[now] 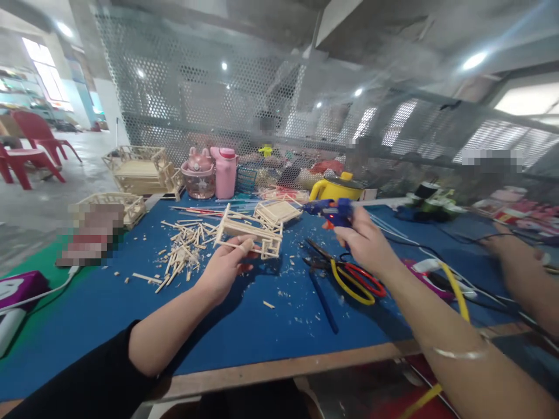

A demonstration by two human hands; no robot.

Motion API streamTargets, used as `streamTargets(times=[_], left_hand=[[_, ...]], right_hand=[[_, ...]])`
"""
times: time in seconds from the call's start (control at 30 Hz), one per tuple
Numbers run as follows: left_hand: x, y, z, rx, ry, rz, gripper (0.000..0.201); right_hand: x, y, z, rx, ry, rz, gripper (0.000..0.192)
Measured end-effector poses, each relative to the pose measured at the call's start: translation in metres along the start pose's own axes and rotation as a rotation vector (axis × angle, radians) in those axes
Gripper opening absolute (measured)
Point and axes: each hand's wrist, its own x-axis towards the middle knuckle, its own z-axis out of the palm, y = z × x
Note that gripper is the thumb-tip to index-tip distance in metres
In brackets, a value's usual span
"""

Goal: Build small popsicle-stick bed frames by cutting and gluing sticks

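My left hand (229, 262) is closed on a small wooden stick frame (248, 233), held tilted above the blue table. Its thumb and fingers pinch the frame's near side. My right hand (364, 241) wraps round the handle of a blue glue gun (329, 210), whose nozzle points left towards the frame, apart from it. A small red light glows on the gun's side. Just behind the held frame lies another slatted wooden piece (277, 212). Loose cut sticks (183, 250) are heaped left of my left hand. Below the glue gun lie scissors (353, 282) with red and yellow handles.
A blue-handled tool (323, 299) lies beside the scissors. Wooden frames (142, 171) are stacked at the back left, near a pink bottle (226, 174) and a yellow pot (336, 189). Cables (489, 297) cross the right side, where another person's arm (524, 273) reaches in.
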Motion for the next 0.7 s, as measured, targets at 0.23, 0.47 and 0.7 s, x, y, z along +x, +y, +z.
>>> streamTargets(times=[0.23,0.47,0.7], left_hand=[[0.004,-0.001,-0.002,-0.038,0.099,-0.013,0.038],[0.007,0.004,0.000,-0.183,0.198,-0.007,0.040],[0.006,0.001,0.001,-0.182,0.316,0.032,0.041]], right_hand=[[0.092,0.013,0.057,-0.404,-0.310,-0.061,0.045],[0.118,0.012,0.114,-0.392,-0.406,-0.134,0.036],[0.104,0.000,0.100,-0.362,-0.322,-0.099,0.053]])
